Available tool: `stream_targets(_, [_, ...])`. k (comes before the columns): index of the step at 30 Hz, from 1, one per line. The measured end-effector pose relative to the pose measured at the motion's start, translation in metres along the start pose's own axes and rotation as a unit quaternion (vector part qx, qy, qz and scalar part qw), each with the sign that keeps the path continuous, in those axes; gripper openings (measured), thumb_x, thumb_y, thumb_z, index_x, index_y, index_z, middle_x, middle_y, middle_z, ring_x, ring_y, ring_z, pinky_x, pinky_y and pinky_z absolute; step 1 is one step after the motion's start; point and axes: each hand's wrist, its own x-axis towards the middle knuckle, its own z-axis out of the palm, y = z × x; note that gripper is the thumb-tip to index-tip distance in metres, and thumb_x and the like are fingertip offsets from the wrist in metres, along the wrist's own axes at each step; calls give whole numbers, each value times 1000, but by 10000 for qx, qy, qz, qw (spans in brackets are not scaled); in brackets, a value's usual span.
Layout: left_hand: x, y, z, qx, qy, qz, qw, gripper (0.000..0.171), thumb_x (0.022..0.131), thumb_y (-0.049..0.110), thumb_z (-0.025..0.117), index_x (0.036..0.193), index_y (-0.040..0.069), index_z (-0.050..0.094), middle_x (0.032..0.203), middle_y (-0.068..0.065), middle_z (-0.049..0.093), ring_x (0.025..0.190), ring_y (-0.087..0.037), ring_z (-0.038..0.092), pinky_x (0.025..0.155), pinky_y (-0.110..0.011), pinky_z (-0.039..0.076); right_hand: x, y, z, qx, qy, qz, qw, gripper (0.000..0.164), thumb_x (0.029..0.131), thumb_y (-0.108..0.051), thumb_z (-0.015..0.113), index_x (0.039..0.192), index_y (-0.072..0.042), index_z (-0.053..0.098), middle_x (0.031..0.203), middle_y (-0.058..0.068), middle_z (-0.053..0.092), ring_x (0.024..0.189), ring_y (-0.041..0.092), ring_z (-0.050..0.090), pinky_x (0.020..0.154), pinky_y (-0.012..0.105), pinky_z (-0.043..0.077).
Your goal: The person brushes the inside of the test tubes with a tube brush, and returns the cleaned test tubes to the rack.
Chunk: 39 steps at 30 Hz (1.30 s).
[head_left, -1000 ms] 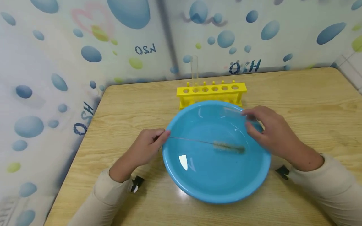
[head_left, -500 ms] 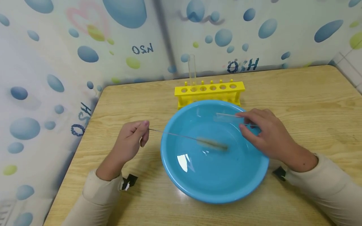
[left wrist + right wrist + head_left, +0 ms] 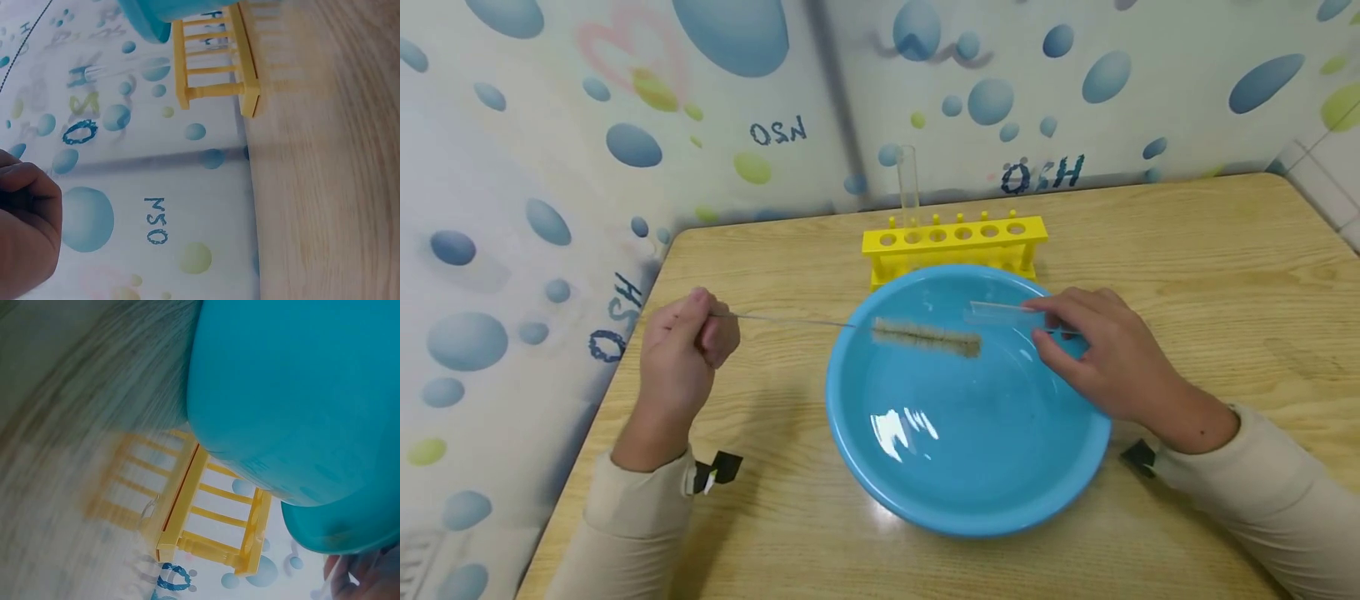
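Note:
My left hand [image 3: 681,354] grips the thin wire handle of a test tube brush [image 3: 927,338], left of the basin. The brush's bristled end hangs over the blue basin [image 3: 970,527], pointing right. In the left wrist view the curled left hand [image 3: 28,231] shows at the edge, with part of the twisted wire [image 3: 25,42] above it. My right hand [image 3: 1108,354] pinches a clear test tube [image 3: 1000,314] over the basin's right side, its open end facing left toward the bristles. The right wrist view has only part of the right hand [image 3: 369,578], beyond the basin's rim.
A yellow test tube rack [image 3: 955,240] stands right behind the basin, with one clear test tube [image 3: 908,187] upright in it. The basin sits on a wooden table [image 3: 775,533] against a wall with painted bubbles [image 3: 730,33].
My left hand has moved left and up, drawing the brush away from the right hand. More of the test tube shows now, and the right hand has stayed nearly in place.

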Motion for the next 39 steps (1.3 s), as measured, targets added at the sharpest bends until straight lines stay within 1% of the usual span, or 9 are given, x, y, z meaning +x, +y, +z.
stream_targets(4, [2, 1, -4, -400, 150, 218, 9989, 51, 109, 13, 34, 59, 4, 31, 51, -2, 25, 40, -11, 17, 40, -27, 12, -1, 1, 1, -3, 32, -33, 10000, 34, 88, -13, 71, 121, -9, 68, 101, 5, 70, 93, 21, 58, 78, 44, 45])
stream_targets(9, [4, 2, -6, -714, 292, 398, 9962, 50, 109, 10, 33, 59, 4, 29, 50, -2, 25, 40, -10, 17, 41, -24, 12, 0, 2, 1, 14, 94, -95, 9999, 34, 87, -12, 72, 121, -9, 69, 100, 5, 71, 92, 20, 59, 78, 45, 44])
stream_targets(14, [5, 2, -7, -780, 309, 440, 9955, 49, 109, 10, 32, 61, 3, 30, 51, -2, 26, 41, -11, 19, 41, -24, 13, 0, 2, 1, 34, 113, -151, 9998, 35, 86, -12, 73, 120, -9, 69, 99, 4, 71, 91, 20, 59, 78, 45, 43])
stream_targets(20, [4, 0, -8, -463, 329, 378, 9977, 50, 109, 11, 34, 60, 2, 33, 52, -2, 27, 40, -11, 20, 40, -24, 13, 0, 2, 1, 125, 159, -220, 9996, 35, 84, -10, 74, 119, -9, 70, 95, 3, 70, 89, 18, 58, 77, 42, 42])
stream_targets(24, [4, -1, -7, 139, 465, 388, 9981, 50, 109, 15, 39, 61, -1, 33, 51, -1, 30, 40, -11, 20, 39, -25, 12, -1, 3, 1, 121, 187, -216, 9995, 35, 83, -10, 75, 119, -10, 70, 95, 3, 70, 89, 18, 57, 77, 41, 43])
stream_targets(27, [5, -1, -6, 670, 597, 470, 9949, 50, 108, 15, 41, 62, -3, 34, 50, 0, 31, 40, -10, 22, 39, -26, 13, -1, 3, 1, 77, 197, -207, 9996, 36, 83, -10, 75, 118, -11, 71, 92, 2, 69, 87, 17, 56, 75, 41, 43])
stream_targets(29, [5, 0, -5, 873, 714, 516, 9923, 50, 108, 14, 41, 62, -4, 34, 49, 0, 32, 40, -10, 22, 39, -26, 13, -1, 3, 1, 46, 207, -223, 9995, 36, 82, -10, 75, 118, -12, 72, 90, 1, 68, 87, 17, 54, 74, 41, 43])
stream_targets(34, [5, -1, -4, 903, 983, 557, 9895, 50, 107, 13, 44, 63, -8, 33, 50, 1, 34, 41, -10, 23, 40, -27, 13, -2, 3, 2, 6, 257, -334, 9991, 35, 81, -10, 75, 116, -12, 72, 87, 1, 66, 85, 17, 53, 73, 41, 43])
stream_targets(39, [4, -1, -3, 903, 1043, 567, 9888, 51, 107, 14, 46, 62, -8, 33, 49, 1, 34, 41, -10, 23, 40, -26, 13, -2, 3, 2, -27, 279, -403, 9988, 36, 81, -9, 75, 116, -12, 72, 86, 0, 66, 84, 17, 52, 71, 39, 43])
